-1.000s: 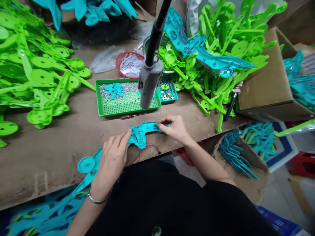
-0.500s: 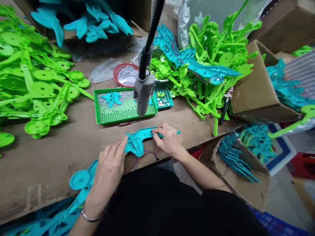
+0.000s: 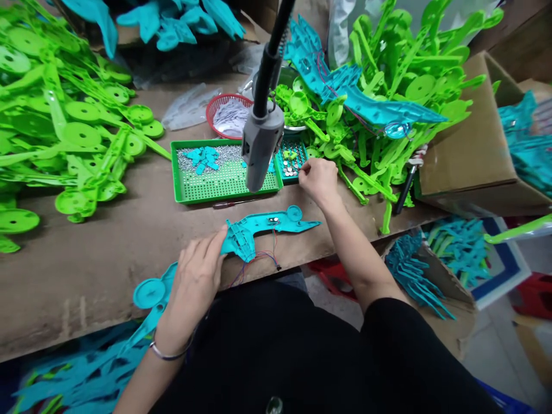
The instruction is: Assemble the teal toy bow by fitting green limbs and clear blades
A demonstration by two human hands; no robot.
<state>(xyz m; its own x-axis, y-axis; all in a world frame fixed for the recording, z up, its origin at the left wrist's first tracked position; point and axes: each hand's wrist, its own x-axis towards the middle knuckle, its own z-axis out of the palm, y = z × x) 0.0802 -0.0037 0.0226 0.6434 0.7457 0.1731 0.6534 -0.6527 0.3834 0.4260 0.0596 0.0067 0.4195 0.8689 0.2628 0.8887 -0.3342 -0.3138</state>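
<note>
A long blue plastic shell [image 3: 244, 233] lies along the table's front edge with its ribbed inside up. Two small silvery round pieces sit in a slot of its right arm, and thin red and blue wires [image 3: 263, 256] trail from it. My left hand [image 3: 196, 282] is closed over the shell's left part, holding it down. My right hand [image 3: 319, 179] is at the right edge of a small blue tray [image 3: 295, 179] of silvery discs and small metal parts. Its fingers are pinched together, and whatever is between them is hidden.
A green perforated tray [image 3: 185, 198] holds screws and blue pieces; a screwdriver [image 3: 224, 204] lies before it. A grey electric screwdriver [image 3: 262, 146] hangs over the tray. Green plastic parts [image 3: 81, 132] pile up left and right. A cardboard box [image 3: 470, 155] stands at right.
My right hand has left the blue shell and moved up and right to the small tray. The slot with silvery pieces is now uncovered. My left hand stays on the shell.
</note>
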